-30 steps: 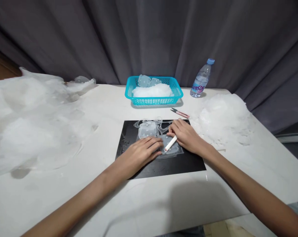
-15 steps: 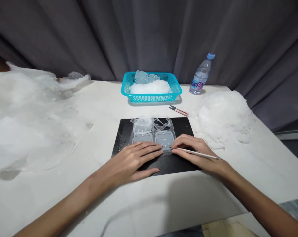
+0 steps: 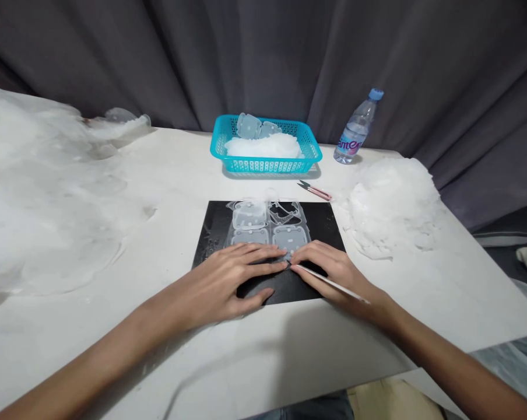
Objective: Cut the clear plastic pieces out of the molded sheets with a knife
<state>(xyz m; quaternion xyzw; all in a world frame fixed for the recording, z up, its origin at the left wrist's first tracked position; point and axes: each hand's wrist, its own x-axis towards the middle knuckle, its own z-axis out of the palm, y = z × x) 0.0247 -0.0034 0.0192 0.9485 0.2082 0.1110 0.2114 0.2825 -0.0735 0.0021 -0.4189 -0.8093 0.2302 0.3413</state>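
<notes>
On a black mat lies a translucent moulded sheet with several rounded-square shapes, part of its upper right being an open web. My left hand rests flat over the sheet's lower left, fingers stretched out and thumb apart on the mat. My right hand is closed in a pinch on a slim white pen-like tool. The tool's tip is at the sheet's lower edge, close beside my left fingertips. My hands cover part of the sheet's lower side.
Behind the mat stands a turquoise basket holding white translucent pieces. Pink-handled thread snips lie before it, a water bottle to its right. Heaps of translucent material lie left and right. A grey curtain hangs behind.
My right hand has moved left with the pen-like tool along the sheet's lower edge, nearer to my left fingers. The camera view has shifted slightly.
</notes>
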